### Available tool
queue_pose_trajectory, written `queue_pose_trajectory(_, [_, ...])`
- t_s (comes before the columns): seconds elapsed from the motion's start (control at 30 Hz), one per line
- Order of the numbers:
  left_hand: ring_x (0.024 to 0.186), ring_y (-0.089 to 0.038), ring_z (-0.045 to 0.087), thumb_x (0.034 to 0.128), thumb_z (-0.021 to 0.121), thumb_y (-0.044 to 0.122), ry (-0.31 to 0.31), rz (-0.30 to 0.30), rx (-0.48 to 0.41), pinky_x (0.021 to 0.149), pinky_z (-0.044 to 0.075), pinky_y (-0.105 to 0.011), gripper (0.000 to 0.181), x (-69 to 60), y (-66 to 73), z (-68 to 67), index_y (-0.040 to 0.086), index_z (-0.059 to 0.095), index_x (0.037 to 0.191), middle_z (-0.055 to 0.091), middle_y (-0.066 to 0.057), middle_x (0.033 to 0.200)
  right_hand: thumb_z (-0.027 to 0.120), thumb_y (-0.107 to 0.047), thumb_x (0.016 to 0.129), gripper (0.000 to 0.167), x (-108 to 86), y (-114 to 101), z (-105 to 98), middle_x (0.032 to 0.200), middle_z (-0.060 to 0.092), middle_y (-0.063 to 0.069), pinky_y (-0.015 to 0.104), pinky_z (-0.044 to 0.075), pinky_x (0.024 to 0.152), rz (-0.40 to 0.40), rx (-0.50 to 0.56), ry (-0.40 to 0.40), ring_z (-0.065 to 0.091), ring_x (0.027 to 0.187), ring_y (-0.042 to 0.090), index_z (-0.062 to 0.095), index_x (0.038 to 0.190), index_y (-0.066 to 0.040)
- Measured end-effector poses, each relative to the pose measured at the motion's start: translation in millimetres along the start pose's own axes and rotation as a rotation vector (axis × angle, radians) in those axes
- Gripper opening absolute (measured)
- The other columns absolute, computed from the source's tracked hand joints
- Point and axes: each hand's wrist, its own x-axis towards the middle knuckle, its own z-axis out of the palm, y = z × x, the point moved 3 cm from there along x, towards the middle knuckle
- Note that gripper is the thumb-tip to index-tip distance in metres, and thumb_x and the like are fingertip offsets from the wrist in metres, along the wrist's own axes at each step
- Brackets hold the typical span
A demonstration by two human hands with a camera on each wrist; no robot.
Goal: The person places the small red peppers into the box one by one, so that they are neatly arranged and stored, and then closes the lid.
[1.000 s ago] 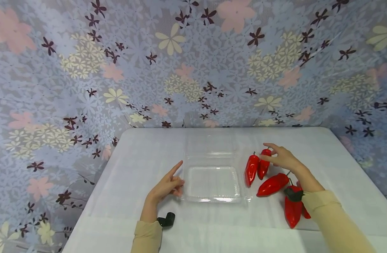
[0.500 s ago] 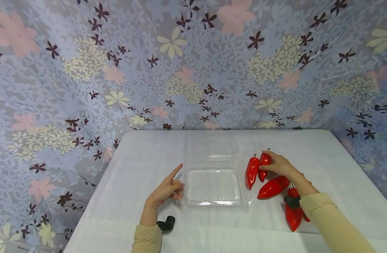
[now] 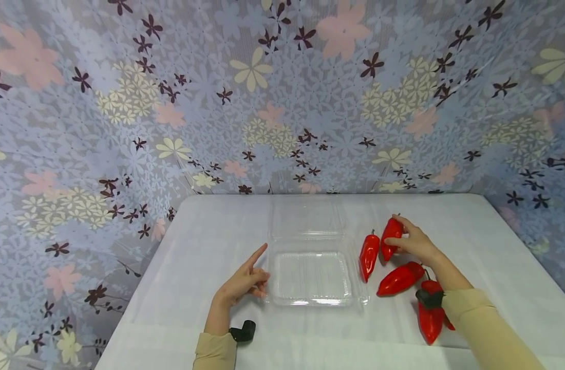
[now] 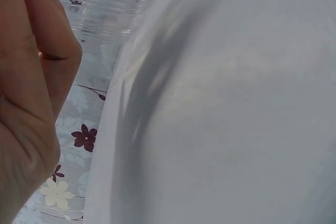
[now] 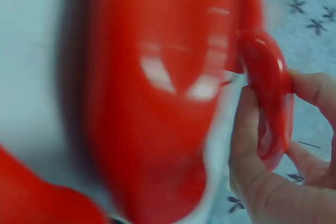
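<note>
A red pepper [image 3: 391, 241] is pinched between the thumb and fingers of my right hand [image 3: 417, 243], at the right of the table. In the right wrist view the gripped pepper [image 5: 269, 85] shows between thumb and fingers. My left hand [image 3: 241, 284] is beside the left edge of a clear plastic clamshell container [image 3: 310, 301], its index finger extended along that edge. Whether the fingertips touch the plastic cannot be made out. The container lies open, its lid [image 3: 305, 216] folded back toward the wall. Part of the left hand [image 4: 31, 77] appears in the left wrist view.
Another red pepper [image 3: 369, 257] lies between the container and the right hand. Nearer to me lie a slanted red pepper [image 3: 400, 279] and a red pepper [image 3: 430, 321] partly under the right wrist, with one more mostly hidden. A flowered cloth [image 3: 282, 103] hangs behind the white table [image 3: 208, 226].
My right hand has come down onto the far pepper, gripped it and shifted it slightly to the right, away from its neighbour. The left hand keeps its place beside the container.
</note>
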Motion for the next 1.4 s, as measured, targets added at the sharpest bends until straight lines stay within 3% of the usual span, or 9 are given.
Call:
queue_pose_trajectory(0.3, [0.054, -0.011, 0.052, 0.0911, 0.053, 0.002, -0.009, -0.003, -0.019, 0.050, 0.054, -0.023, 0.080, 1.6, -0.7, 0.1, 0.024, 0.008, 0.153, 0.053, -0.004, 0.069, 0.062, -0.026, 0.092, 0.087, -3.0, -40, -31, 0.145, 0.009, 0.033, 0.032, 0.053, 0.082, -0.148, 0.263, 0.062, 0.040, 0.116, 0.047, 0.000, 0.153, -0.020])
queue_pose_trajectory(0.53, [0.052, -0.010, 0.053, 0.0912, 0.052, 0.001, -0.005, -0.003, -0.025, 0.050, 0.054, -0.022, 0.079, 0.8, 1.8, -2.4, 0.025, 0.009, 0.153, 0.052, -0.003, 0.068, 0.059, -0.011, 0.093, 0.080, -8.2, -82, -34, 0.145, 0.010, 0.024, 0.024, 0.054, 0.078, -0.316, 0.426, 0.005, 0.046, 0.109, 0.025, 0.009, 0.153, -0.027])
queue_pose_trajectory(0.67, [0.050, -0.010, 0.055, 0.0911, 0.050, 0.000, -0.015, -0.001, -0.044, 0.049, 0.054, -0.022, 0.079, 1.3, 1.3, -4.4, 0.026, 0.009, 0.153, 0.052, -0.004, 0.068, 0.056, -0.005, 0.093, 0.076, -10.3, -105, -23, 0.141, 0.019, 0.018, 0.027, 0.054, 0.081, -0.409, 0.439, -0.102, 0.054, 0.103, 0.019, 0.014, 0.153, -0.027])
queue_pose_trajectory(0.87, [0.049, -0.010, 0.056, 0.0915, 0.051, 0.000, -0.046, -0.006, -0.064, 0.049, 0.055, -0.023, 0.080, 3.5, -0.7, -4.0, 0.028, 0.008, 0.153, 0.052, -0.004, 0.068, 0.056, -0.002, 0.092, 0.076, -9.1, -129, 6, 0.139, 0.024, 0.017, 0.039, 0.055, 0.080, -0.493, 0.401, -0.328, 0.058, 0.101, 0.029, 0.018, 0.152, -0.028])
queue_pose_trajectory(1.13, [0.049, -0.010, 0.055, 0.0907, 0.054, 0.003, -0.052, -0.016, -0.070, 0.049, 0.054, -0.024, 0.082, 3.9, -0.2, -4.9, 0.029, 0.008, 0.153, 0.051, -0.003, 0.066, 0.062, -0.009, 0.089, 0.077, -1.4, -145, 55, 0.144, 0.022, 0.019, 0.050, 0.052, 0.082, -0.476, 0.324, -0.613, 0.049, 0.115, 0.042, 0.021, 0.151, -0.026])
queue_pose_trajectory(1.4, [0.050, -0.010, 0.056, 0.0896, 0.055, 0.004, -0.049, -0.020, -0.069, 0.049, 0.055, -0.025, 0.082, 5.2, -0.8, -7.3, 0.031, 0.010, 0.153, 0.052, -0.003, 0.064, 0.067, -0.011, 0.086, 0.077, 10.9, -127, 100, 0.146, 0.026, 0.013, 0.047, 0.051, 0.085, -0.409, 0.189, -0.830, 0.049, 0.114, 0.037, 0.028, 0.149, -0.030])
